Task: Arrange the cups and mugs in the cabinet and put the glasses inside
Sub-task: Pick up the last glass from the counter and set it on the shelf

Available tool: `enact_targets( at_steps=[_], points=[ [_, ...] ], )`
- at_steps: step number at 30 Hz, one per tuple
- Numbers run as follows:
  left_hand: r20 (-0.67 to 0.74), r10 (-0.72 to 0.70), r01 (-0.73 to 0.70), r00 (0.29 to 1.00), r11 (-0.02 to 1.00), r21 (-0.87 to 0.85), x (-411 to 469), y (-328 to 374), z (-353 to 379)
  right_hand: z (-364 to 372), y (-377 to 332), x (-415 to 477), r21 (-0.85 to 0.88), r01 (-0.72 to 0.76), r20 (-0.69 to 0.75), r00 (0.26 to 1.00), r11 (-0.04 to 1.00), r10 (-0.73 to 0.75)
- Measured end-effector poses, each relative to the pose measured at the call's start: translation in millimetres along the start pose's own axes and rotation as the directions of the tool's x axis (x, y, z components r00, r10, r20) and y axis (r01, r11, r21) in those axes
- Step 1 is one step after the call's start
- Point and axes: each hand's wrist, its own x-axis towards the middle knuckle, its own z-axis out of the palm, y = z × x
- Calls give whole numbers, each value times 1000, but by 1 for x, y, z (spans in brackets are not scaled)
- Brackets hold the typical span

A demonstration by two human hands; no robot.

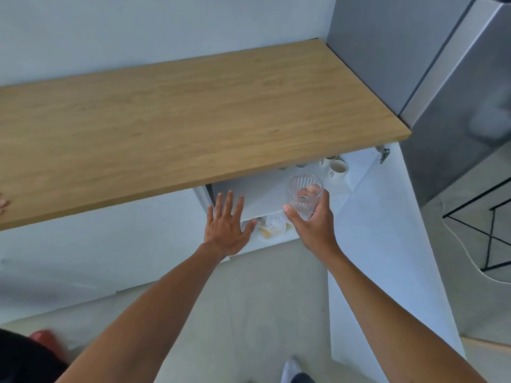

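Head view, ribbed glass upright in right hand, left hand spread beside

Matt wood-grain countertop; clear ribbed glass; brushed-metal fridge.

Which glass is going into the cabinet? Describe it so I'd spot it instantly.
Below the wooden countertop, at the open cabinet, find the right hand. The ribbed clear glass stands upright in its grip, transparent unlike the cream mugs behind.

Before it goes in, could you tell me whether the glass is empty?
Empty: the clear ribbed glass shows only the right hand's fingers through it.
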Motion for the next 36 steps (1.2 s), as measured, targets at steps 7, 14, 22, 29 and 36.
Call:
enact_targets(
  at_steps=[7,14,22,29,36],
  points=[
    [-35,8,-9,999,1000,-24,50,-24,97,50,104,27,4,-33,-20,999,999,33],
    [-91,11,-9,996,1000,22,136,-50,193,94,211,104,39,0,18,1000,999,-1],
    [-140,-32,37,990,999,32,228,-66,228,128,289,195,15,126,43,991,992,-127],
    [-139,-89,93,986,996,17,273,-82,217,156,303,254,1,212,67,975,977,-212],
    [-118,-112,116,987,993,20,289,-90,213,186,300,300,6,197,41,979,980,-197]
  ],
)
